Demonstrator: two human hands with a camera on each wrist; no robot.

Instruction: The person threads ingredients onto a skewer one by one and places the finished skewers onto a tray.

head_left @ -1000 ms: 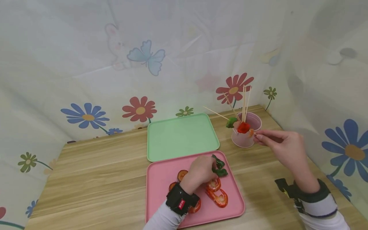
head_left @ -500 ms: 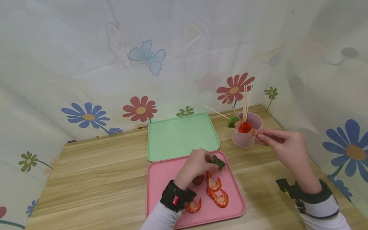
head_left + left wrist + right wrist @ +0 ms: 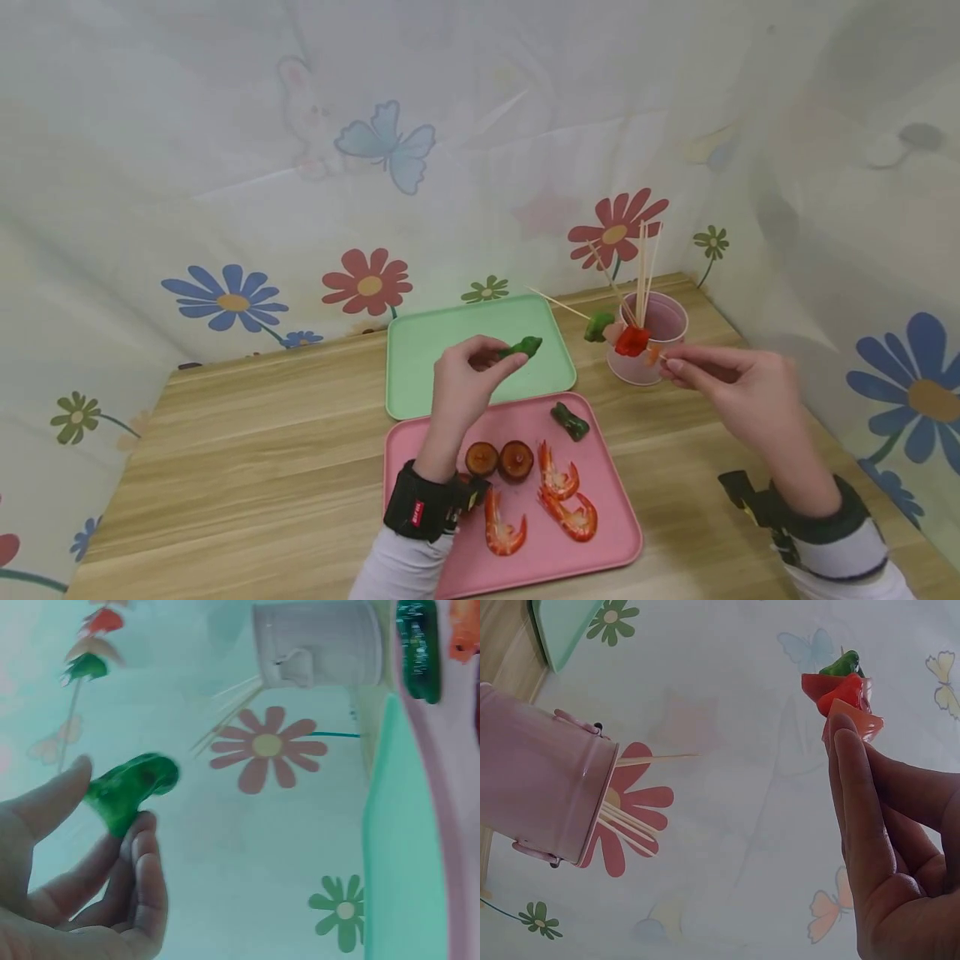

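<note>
My left hand [image 3: 467,383] pinches a piece of green pepper [image 3: 527,347] between thumb and fingers, raised over the green tray [image 3: 427,354]. In the left wrist view this green piece is folded and glossy. On the right, my right hand [image 3: 738,387] pinches the near end of a skewer [image 3: 558,302]. Threaded on that skewer are a green pepper piece [image 3: 597,327], a pale pink piece, a red pepper piece [image 3: 632,341] and an orange piece [image 3: 851,715] next to the fingertips. The skewer's bare tip points left toward the other hand.
A pink tray [image 3: 555,564] bears another green pepper piece [image 3: 570,422], three shrimp [image 3: 502,533] and brown mushroom caps [image 3: 516,460], one partly behind my left wrist. Behind the skewer stands a pink bucket [image 3: 633,368] of wooden sticks [image 3: 642,275]. A flower-printed curtain [image 3: 480,150] closes the back.
My left hand has picked a green pepper piece off the pink tray and carried it up and left, over the green tray. The right hand holds the skewer almost in place.
</note>
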